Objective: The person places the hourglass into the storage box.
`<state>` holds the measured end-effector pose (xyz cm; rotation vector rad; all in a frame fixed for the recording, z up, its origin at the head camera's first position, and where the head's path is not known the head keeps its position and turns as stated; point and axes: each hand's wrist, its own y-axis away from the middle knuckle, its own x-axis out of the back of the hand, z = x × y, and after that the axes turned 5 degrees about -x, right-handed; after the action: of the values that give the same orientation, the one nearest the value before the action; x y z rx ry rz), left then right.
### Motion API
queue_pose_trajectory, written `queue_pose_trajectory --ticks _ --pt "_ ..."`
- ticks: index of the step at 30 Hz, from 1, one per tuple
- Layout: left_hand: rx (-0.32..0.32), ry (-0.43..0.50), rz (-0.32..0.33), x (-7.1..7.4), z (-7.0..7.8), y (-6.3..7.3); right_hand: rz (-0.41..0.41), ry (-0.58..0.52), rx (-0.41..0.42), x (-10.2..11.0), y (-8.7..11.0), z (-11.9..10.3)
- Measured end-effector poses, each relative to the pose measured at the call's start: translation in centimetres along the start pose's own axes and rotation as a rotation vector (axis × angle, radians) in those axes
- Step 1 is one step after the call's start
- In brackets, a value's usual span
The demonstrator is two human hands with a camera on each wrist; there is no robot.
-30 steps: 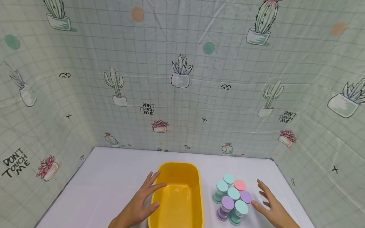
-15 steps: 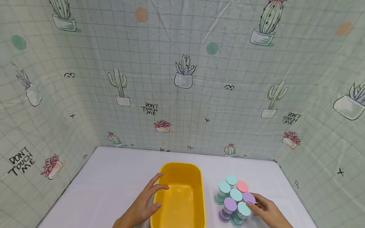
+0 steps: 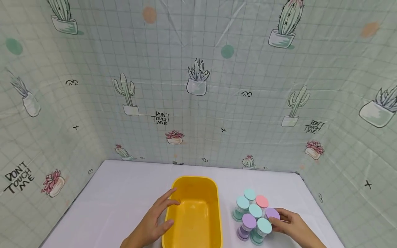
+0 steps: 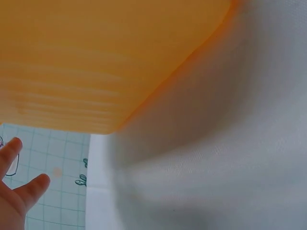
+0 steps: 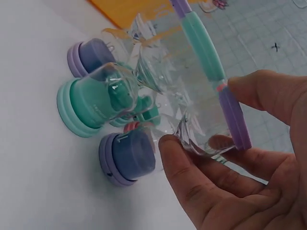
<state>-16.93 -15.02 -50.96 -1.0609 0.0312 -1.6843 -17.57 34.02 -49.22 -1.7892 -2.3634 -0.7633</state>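
Purple hourglass (image 3: 272, 214) stands at the right edge of a cluster of hourglasses, on the right side of the white table (image 3: 105, 196). Its lid faces up; whether its base is lifted clear of the table cannot be told. The right hand (image 3: 293, 225) grips this unit from the right: the thumb bears on the lid edge, and the curled fingers support the clear glass body. Adjacent units: pink hourglass (image 3: 262, 201) on the far side, teal hourglass (image 3: 264, 226) on the near side. A second purple hourglass (image 3: 249, 221) stands at the near left of the cluster.

Left of the cluster sits a yellow tub (image 3: 192, 224). The left hand (image 3: 152, 222) is at its left rim, fingers spread and grasping nothing; contact with the rim cannot be confirmed.
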Motion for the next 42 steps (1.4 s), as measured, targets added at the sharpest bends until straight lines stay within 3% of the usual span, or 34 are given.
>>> queue_pose_trajectory --ticks 6,10,22,26,31,35,42 --pt "-0.02 -0.058 0.025 0.0 0.0 -0.1 0.021 0.026 0.04 0.8 0.4 -0.1" --pt "-0.023 -0.05 0.006 0.1 0.1 -0.3 0.076 0.071 0.041 0.8 0.2 -0.7" --pt "0.074 0.122 -0.086 0.8 1.0 -0.9 0.22 0.245 0.006 0.6 -0.1 -2.0" --pt "0.185 0.236 -0.139 0.9 1.8 -1.2 0.245 0.273 -0.008 1.5 0.4 -2.8" --pt "0.292 0.295 -0.164 1.0 2.5 -1.5 0.278 0.264 0.015 2.8 1.2 -4.1" --pt "0.315 0.322 -0.153 0.7 2.3 -1.2 0.303 0.265 0.063 3.5 1.4 -5.4" --pt "0.296 0.33 -0.158 0.7 1.8 -1.1 0.359 0.325 0.17 3.7 1.3 -9.3"
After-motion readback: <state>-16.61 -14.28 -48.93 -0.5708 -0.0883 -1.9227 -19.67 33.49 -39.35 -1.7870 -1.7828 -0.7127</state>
